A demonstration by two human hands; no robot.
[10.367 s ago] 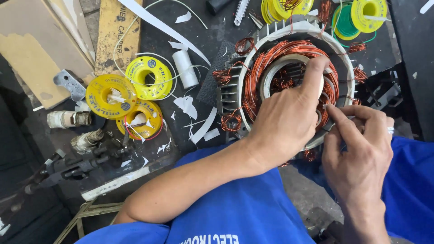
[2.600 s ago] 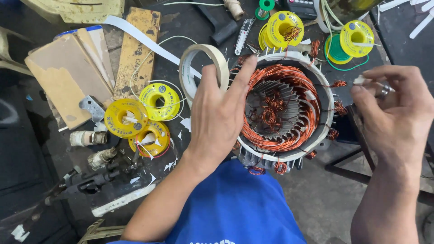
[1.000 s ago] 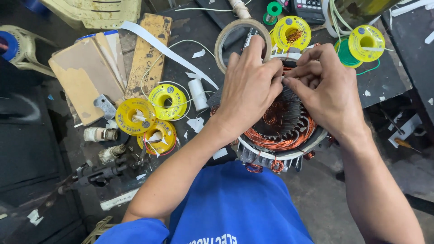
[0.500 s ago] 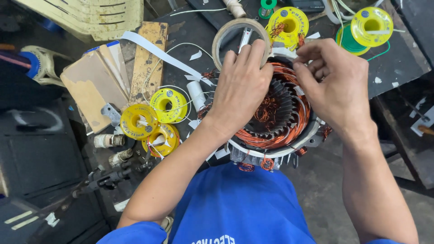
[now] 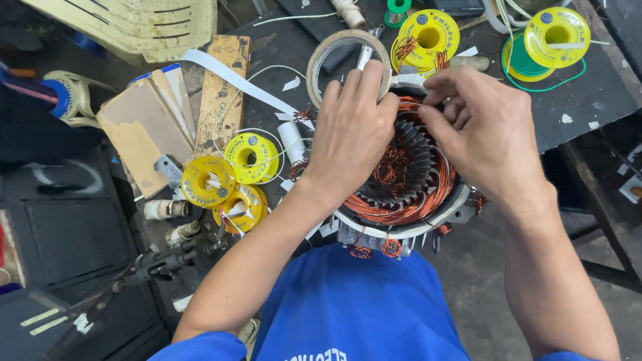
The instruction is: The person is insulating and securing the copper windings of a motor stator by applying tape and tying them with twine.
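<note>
Working at a dark, cluttered bench (image 5: 588, 107), seen from above. Both hands sit on a motor stator (image 5: 408, 194) with copper windings (image 5: 428, 200), resting at the bench's near edge against the person's blue shirt (image 5: 354, 314).

Left hand (image 5: 351, 130): palm down, fingers spread flat over the stator's far-left rim, tips reaching a roll of tan tape (image 5: 344, 57) lying just beyond. Holds nothing that shows.

Right hand (image 5: 478, 130): fingers curled and pinched narrow at the stator's far rim, close to the left fingertips. What it pinches is hidden; cannot tell.

Surface, left of the left hand: three yellow spools (image 5: 231, 180) in a cluster, a white paper strip (image 5: 234, 80), a worn wooden slat (image 5: 221, 93), cardboard pieces (image 5: 144, 134). Beyond the right hand: two more yellow spools (image 5: 428, 33), one atop a green one (image 5: 525, 63).

Room: bare grey floor (image 5: 475, 281) under the right forearm, black cabinet (image 5: 60, 227) far left, a pale plastic chair (image 5: 134, 23) beyond it.
</note>
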